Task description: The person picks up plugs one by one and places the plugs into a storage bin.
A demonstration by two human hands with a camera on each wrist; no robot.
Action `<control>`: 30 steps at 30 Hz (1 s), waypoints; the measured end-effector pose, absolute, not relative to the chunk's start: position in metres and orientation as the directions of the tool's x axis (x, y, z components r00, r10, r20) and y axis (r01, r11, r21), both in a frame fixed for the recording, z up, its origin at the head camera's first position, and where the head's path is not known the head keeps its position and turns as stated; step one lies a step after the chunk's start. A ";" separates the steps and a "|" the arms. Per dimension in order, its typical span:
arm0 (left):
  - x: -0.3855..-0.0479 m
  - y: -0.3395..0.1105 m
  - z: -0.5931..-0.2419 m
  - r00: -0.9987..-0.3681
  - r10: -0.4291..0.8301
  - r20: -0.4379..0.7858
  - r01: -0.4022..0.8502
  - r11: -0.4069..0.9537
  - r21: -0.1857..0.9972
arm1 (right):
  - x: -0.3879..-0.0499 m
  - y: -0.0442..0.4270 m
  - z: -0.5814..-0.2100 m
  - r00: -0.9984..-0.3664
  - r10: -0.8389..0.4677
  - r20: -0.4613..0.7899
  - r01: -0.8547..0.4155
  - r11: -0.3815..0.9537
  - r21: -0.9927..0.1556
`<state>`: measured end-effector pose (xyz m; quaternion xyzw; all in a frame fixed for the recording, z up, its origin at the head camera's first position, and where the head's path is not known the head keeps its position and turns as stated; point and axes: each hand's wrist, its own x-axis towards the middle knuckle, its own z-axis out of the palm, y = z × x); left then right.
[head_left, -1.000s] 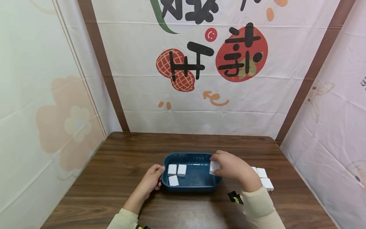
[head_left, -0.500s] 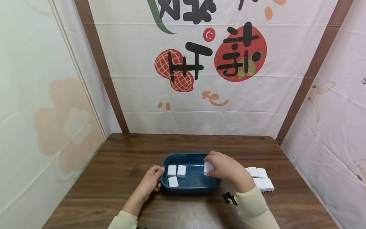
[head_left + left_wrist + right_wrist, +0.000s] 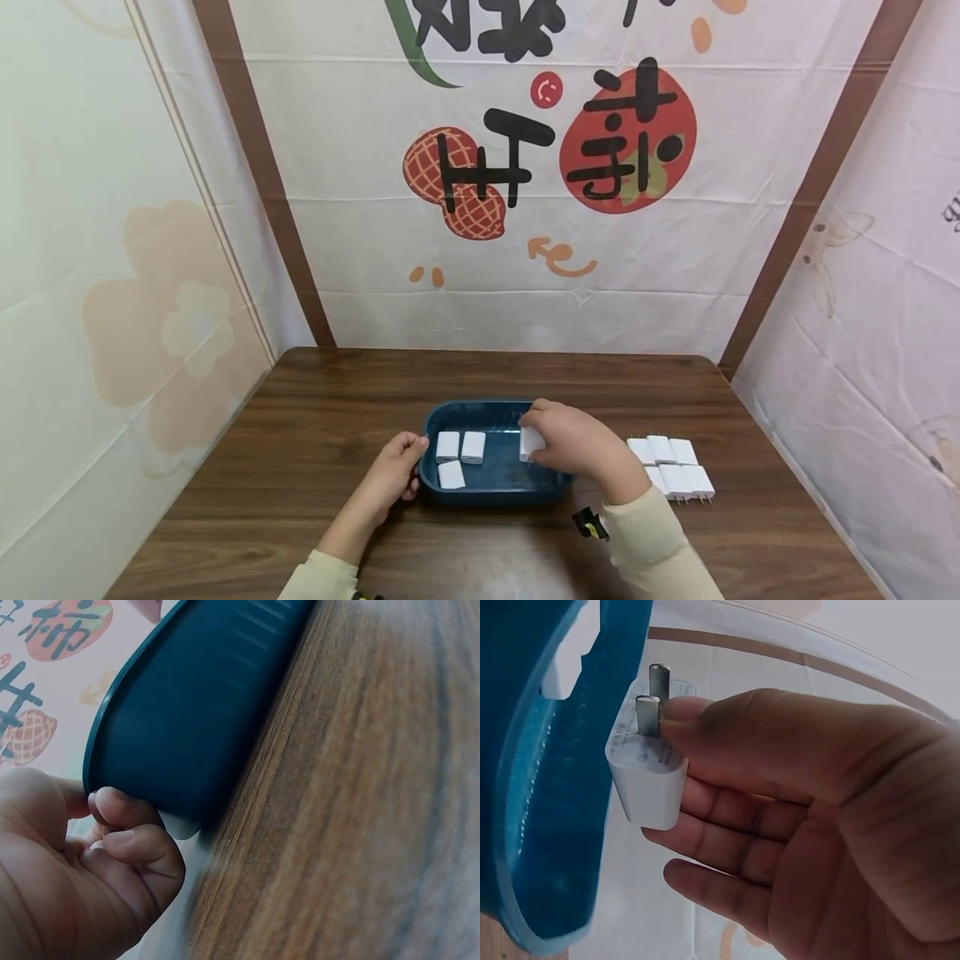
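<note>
A white charger plug with two metal prongs is pinched between the thumb and fingers of my right hand. In the head view that plug is over the right half of a dark blue tray. My left hand grips the tray's left rim, thumb on top and fingers curled below, as the left wrist view also shows. Inside the tray, at its left end, lie three white chargers: two side by side and one in front.
Right of the tray, several white chargers lie in two rows on the brown wooden table, prongs showing at the edges. A printed white curtain hangs behind the table, with more cloth at both sides.
My right hand has moved left with the charger, from the tray's right rim to over its interior. More chargers on the table have come into sight. My left hand stays on the rim.
</note>
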<state>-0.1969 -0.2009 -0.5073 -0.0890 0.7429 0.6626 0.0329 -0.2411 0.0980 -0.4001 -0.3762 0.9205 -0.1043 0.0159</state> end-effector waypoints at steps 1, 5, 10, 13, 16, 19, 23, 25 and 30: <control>-0.197 -0.201 -0.507 -0.982 -0.089 -0.168 -0.177 0.108 0.978 | -0.241 0.097 -0.401 -0.713 -0.699 0.047 -0.692 0.692 -0.205; -0.196 -0.201 -0.508 -0.982 -0.086 -0.165 -0.174 0.109 0.979 | -0.240 0.093 -0.405 -0.700 -0.713 0.044 -0.706 0.681 -0.194; -0.196 -0.201 -0.509 -0.983 -0.086 -0.165 -0.174 0.106 0.979 | -0.241 0.088 -0.409 -0.683 -0.729 0.045 -0.726 0.670 -0.158; -0.197 -0.201 -0.510 -0.983 -0.087 -0.164 -0.173 0.104 0.979 | -0.241 0.085 -0.412 -0.670 -0.741 0.041 -0.737 0.659 -0.150; -0.197 -0.201 -0.510 -0.983 -0.087 -0.160 -0.168 0.096 0.981 | -0.242 0.083 -0.415 -0.651 -0.758 0.040 -0.754 0.640 -0.147; -0.197 -0.200 -0.509 -0.985 -0.085 -0.149 -0.157 0.089 0.984 | -0.243 0.081 -0.418 -0.633 -0.773 0.045 -0.770 0.622 -0.144; -0.196 -0.199 -0.508 -0.986 -0.083 -0.142 -0.149 0.086 0.985 | -0.244 0.078 -0.421 -0.617 -0.786 0.041 -0.783 0.608 -0.133; -0.196 -0.199 -0.508 -0.986 -0.085 -0.143 -0.150 0.086 0.985 | -0.245 0.076 -0.424 -0.617 -0.787 0.033 -0.784 0.609 -0.122; -0.196 -0.199 -0.507 -0.985 -0.093 -0.148 -0.157 0.094 0.983 | -0.246 0.070 -0.430 -0.623 -0.782 0.020 -0.778 0.617 -0.120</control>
